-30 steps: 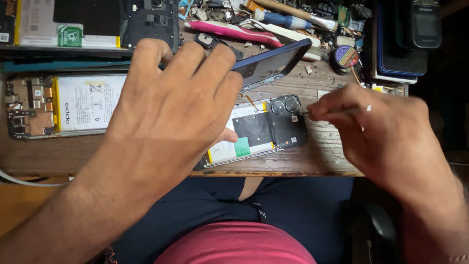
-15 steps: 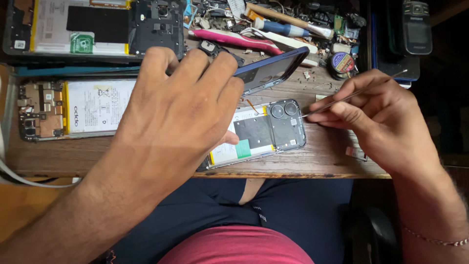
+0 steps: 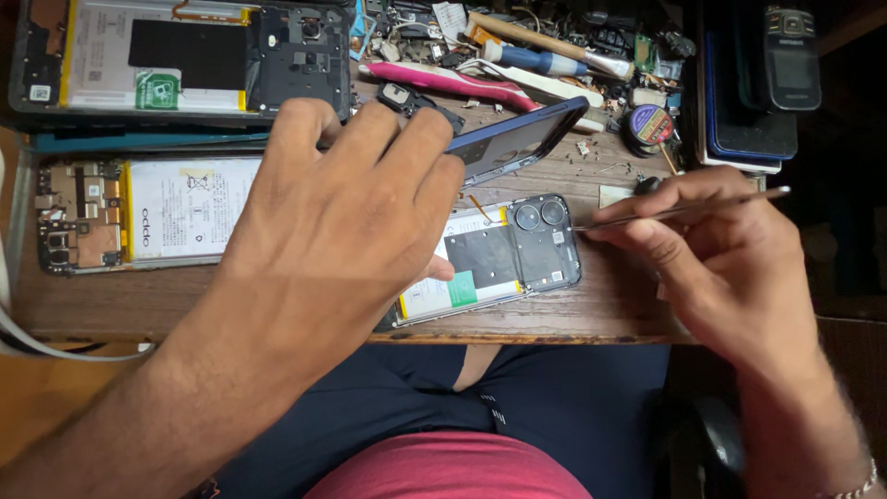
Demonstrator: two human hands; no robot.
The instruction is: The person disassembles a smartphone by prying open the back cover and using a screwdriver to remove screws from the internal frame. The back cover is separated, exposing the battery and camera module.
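Green square label [image 3: 157, 91] on top-left phone battery; green-white label [image 3: 459, 291] on centre opened phone.

A phone repair workshop: the worn wooden workbench [image 3: 610, 314] carries opened smartphones with bare batteries and circuit boards [image 3: 139, 217] along its left edge, and screwdrivers, pink-handled tools and loose parts [image 3: 517, 55] at its far edge
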